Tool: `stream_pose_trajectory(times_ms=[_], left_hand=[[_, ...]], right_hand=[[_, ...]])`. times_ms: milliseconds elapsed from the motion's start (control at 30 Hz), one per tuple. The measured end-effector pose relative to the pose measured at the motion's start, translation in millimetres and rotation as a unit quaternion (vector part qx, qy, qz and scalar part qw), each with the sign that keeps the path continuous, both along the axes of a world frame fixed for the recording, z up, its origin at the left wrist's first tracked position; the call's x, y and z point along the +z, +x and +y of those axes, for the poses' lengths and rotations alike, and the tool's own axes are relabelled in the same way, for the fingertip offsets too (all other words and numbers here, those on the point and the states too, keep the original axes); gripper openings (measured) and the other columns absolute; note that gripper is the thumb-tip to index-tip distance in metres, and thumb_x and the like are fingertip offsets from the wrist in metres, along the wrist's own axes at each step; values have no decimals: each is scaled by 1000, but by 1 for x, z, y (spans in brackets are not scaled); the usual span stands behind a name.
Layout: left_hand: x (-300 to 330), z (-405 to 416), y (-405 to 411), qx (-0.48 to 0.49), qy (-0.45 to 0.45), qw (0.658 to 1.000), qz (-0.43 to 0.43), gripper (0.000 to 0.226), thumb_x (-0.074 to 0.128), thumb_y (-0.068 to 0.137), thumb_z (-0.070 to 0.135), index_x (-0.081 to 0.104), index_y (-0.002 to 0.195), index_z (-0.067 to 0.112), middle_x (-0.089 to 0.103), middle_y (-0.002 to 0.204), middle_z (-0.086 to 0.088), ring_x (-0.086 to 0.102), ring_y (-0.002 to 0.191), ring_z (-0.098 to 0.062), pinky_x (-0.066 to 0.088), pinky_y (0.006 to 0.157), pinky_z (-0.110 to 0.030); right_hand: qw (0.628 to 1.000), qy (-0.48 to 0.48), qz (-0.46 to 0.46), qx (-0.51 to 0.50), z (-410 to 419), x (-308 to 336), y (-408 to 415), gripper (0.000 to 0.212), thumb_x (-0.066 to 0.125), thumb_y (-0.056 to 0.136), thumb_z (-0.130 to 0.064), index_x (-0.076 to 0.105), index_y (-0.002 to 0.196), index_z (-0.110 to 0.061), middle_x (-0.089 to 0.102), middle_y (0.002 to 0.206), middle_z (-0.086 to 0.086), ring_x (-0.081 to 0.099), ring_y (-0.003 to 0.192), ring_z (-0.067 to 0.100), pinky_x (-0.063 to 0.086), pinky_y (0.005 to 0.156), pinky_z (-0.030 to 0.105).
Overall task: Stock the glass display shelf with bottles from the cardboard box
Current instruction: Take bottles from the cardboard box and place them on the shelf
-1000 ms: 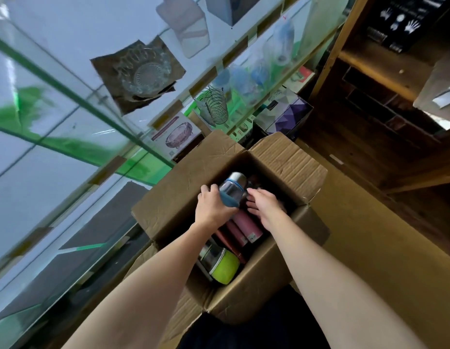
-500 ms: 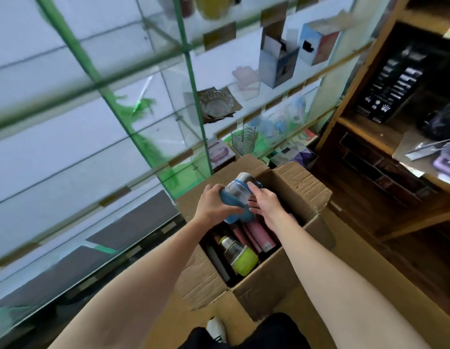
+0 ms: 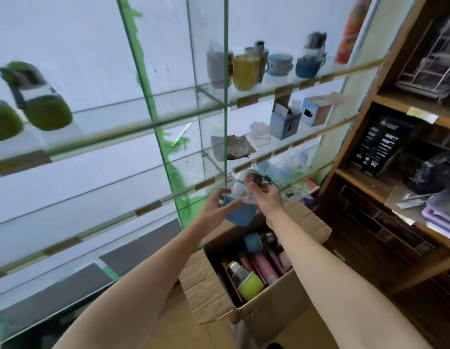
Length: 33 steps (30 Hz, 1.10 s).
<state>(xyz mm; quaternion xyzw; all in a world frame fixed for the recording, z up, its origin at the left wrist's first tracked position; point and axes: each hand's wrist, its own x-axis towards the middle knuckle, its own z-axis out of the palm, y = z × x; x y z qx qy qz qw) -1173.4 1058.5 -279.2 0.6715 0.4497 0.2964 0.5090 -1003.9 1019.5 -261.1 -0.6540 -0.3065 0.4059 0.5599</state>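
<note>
I hold a clear bottle with a blue sleeve (image 3: 240, 214) tilted in the air above the cardboard box (image 3: 208, 290). My right hand (image 3: 265, 197) grips its upper part near the dark cap. My left hand (image 3: 218, 207) cups the blue lower part, fingers spread along it. Inside the box lie a lime-green bottle (image 3: 247, 283), pink bottles (image 3: 265, 267) and another blue-sleeved bottle (image 3: 255, 241). The glass display shelf (image 3: 133, 127) rises just behind and to the left, with two green bottles (image 3: 40, 104) on an upper level.
Mugs and cups (image 3: 246, 71) and a blue-sleeved bottle (image 3: 310, 59) stand on the upper right glass shelf; small cartons (image 3: 285, 120) sit one level below. A dark wooden shelving unit (image 3: 385, 187) with clutter stands close on the right. The floor is wood.
Both hands have lifted the blue-sleeved bottle out of the box and up toward the glass shelves. My view has tilted upward, bringing the higher shelves into sight.
</note>
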Motion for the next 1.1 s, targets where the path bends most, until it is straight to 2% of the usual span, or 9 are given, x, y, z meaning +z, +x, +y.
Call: stream_pose_trajectory(times_ms=[67, 200, 333, 400, 467, 667, 800, 933, 1100], left_hand=[[21, 0, -6, 27, -13, 999, -40, 19, 69, 90, 42, 63, 105, 32, 61, 102, -3, 59, 85, -16, 49, 74, -32], [61, -5, -21, 86, -81, 984, -134, 28, 70, 92, 31, 67, 111, 11, 66, 103, -12, 65, 89, -21, 52, 74, -35], [89, -8, -45, 87, -107, 971, -195, 32, 72, 90, 28, 66, 117, 13, 68, 96, -7, 66, 74, -20, 54, 60, -27], [99, -11, -59, 92, -106, 968, -207, 34, 71, 90, 28, 65, 121, 14, 69, 95, -6, 65, 72, -21, 54, 61, -28], [111, -12, -78, 111, -88, 965, -220, 32, 72, 89, 29, 67, 118, 17, 68, 96, -6, 66, 73, -22, 53, 65, -30], [142, -8, -142, 146, -52, 960, -232, 36, 72, 90, 31, 65, 120, 14, 68, 103, -9, 66, 80, -28, 54, 71, -34], [165, -3, -194, 166, -18, 955, -245, 39, 69, 90, 40, 65, 120, 14, 67, 96, -5, 68, 76, -23, 55, 65, -29], [188, 7, -252, 207, 20, 945, -254, 38, 68, 90, 43, 63, 116, 16, 68, 98, -5, 67, 83, -24, 53, 64, -29], [216, 24, -326, 254, 62, 926, -274, 33, 70, 89, 43, 65, 107, 16, 66, 92, -5, 61, 79, -21, 46, 60, -27]], right_hand=[[999, 22, 3, 24, 4, 17, -1, 75, 85, 48, -71, 76, 87, -7, 77, 87, 6, 70, 81, 20, 54, 73, 37], [996, 47, 2, 77, 16, 47, -7, 53, 87, 64, -54, 77, 93, -10, 78, 90, 5, 74, 87, 26, 55, 76, 38], [988, 97, 25, 115, 31, 74, -34, 40, 86, 72, -44, 72, 95, -15, 76, 96, 4, 72, 86, 24, 56, 74, 36], [984, 117, 19, 134, 36, 88, -53, 43, 86, 75, -40, 71, 101, -10, 75, 100, 9, 70, 83, 22, 56, 73, 37], [979, 128, 25, 158, 41, 101, -73, 47, 86, 75, -40, 72, 106, -7, 75, 102, 12, 71, 84, 24, 58, 81, 47], [970, 129, 63, 195, 54, 134, -141, 49, 88, 71, -43, 73, 103, -10, 73, 110, 18, 69, 106, 37, 54, 93, 58], [961, 141, 87, 220, 64, 158, -199, 56, 92, 63, -45, 74, 103, -10, 72, 112, 17, 68, 108, 36, 55, 93, 55], [952, 162, 90, 245, 74, 181, -270, 64, 91, 50, -51, 75, 99, -13, 76, 102, 11, 70, 90, 26, 58, 84, 48], [947, 187, 102, 242, 90, 201, -359, 60, 90, 53, -52, 74, 96, -13, 76, 97, 10, 71, 86, 26, 58, 82, 48]])
